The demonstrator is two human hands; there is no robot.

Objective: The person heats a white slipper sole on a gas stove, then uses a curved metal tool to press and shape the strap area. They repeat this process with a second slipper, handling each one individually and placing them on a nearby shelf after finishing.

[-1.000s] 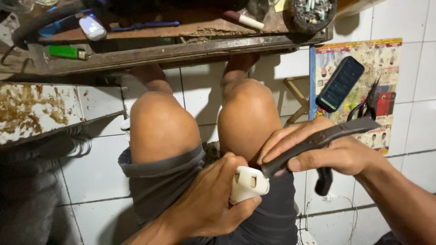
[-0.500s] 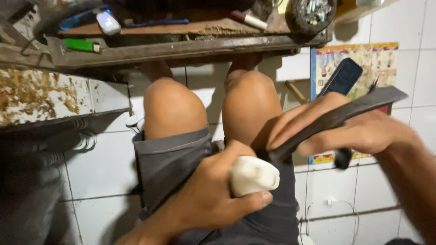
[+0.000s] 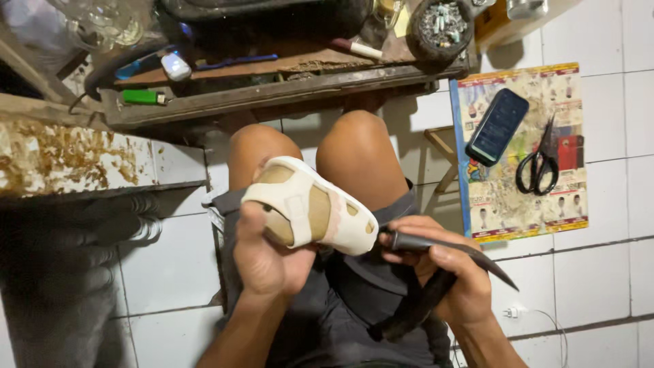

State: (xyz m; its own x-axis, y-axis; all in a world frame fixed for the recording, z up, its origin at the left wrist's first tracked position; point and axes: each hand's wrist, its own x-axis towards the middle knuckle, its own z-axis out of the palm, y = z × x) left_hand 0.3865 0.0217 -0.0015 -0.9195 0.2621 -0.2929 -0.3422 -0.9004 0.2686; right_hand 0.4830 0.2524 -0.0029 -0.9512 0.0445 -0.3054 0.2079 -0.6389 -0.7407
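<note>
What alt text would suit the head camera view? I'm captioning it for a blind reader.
Seen from above, a seated person's left hand holds a small white sandal over bare knees, while the right hand grips a dark curved knife beside it. A phone and scissors lie on a printed sheet on the tiled floor.

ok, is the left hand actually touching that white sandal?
Touching. The head view shows the left hand wrapped under the white sandal, with the thumb pressed against its near side and no gap; the right hand holds a dark curved tool.
</note>
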